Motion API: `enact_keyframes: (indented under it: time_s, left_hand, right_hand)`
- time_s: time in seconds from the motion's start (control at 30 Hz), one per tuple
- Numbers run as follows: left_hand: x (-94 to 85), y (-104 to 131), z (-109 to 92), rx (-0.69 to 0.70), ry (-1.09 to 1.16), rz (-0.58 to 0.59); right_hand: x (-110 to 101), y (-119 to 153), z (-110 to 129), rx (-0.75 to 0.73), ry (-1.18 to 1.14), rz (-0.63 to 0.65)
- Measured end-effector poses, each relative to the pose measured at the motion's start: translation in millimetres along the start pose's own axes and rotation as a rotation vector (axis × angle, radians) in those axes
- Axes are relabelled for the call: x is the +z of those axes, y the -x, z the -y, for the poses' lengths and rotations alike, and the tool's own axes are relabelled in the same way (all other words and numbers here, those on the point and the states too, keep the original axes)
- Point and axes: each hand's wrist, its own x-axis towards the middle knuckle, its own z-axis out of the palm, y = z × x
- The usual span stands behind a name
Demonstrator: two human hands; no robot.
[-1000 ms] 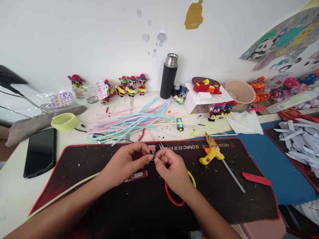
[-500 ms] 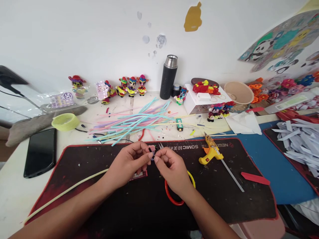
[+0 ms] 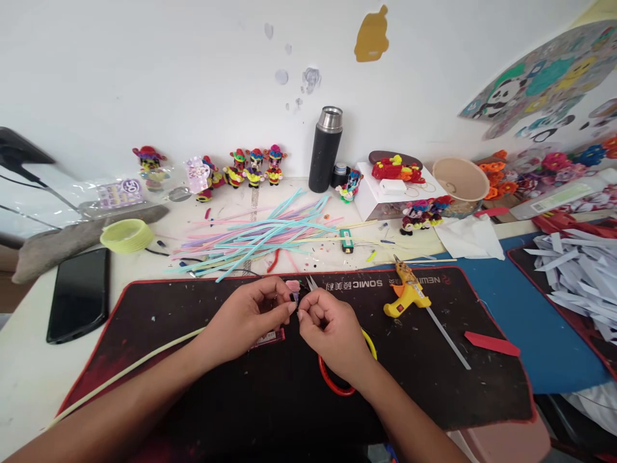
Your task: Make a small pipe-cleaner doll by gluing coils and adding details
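Over the middle of the black mat (image 3: 202,386), near its far edge, my left hand (image 3: 248,316) and right hand (image 3: 332,331) meet, fingertips almost touching. Between them I pinch a small pink piece (image 3: 292,287); my left thumb and forefinger are closed on it, and my right fingertips are pressed together just beside it, on something too small to make out. A pair of scissors (image 3: 312,282) pokes its points up just behind my right knuckles, and a red ring (image 3: 332,383) with a yellow one lies on the mat under that wrist. A small red label strip (image 3: 268,337) lies under my left hand. To the right on the mat sits a yellow glue gun (image 3: 405,294). Far of the mat lies a heap of pastel straws (image 3: 260,235), and behind it a black flask (image 3: 325,150) stands by the wall. A phone (image 3: 78,294) lies at the left.
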Motion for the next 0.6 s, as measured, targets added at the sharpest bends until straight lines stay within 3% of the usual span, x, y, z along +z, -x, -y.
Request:
enact_keyframes:
  time_s: [0.2, 0.43, 0.6]
  left_hand:
    - [-10.3, -5.8, -12.3, 0.1, -0.245, 0.096]
    - [-2.6, -1.1, -4.5, -0.043, 0.062, 0.028]
    - [2.8, -0.3, 0.5, -0.064, 0.213, -0.061]
  right_hand:
    - [-0.9, 0.8, 0.8, -0.056, 0.096, -0.024]
    - [0.7, 2.4, -0.2, 0.024, -0.141, -0.031]
    - [2.1, 2.5, -0.9, 0.049, -0.254, -0.015]
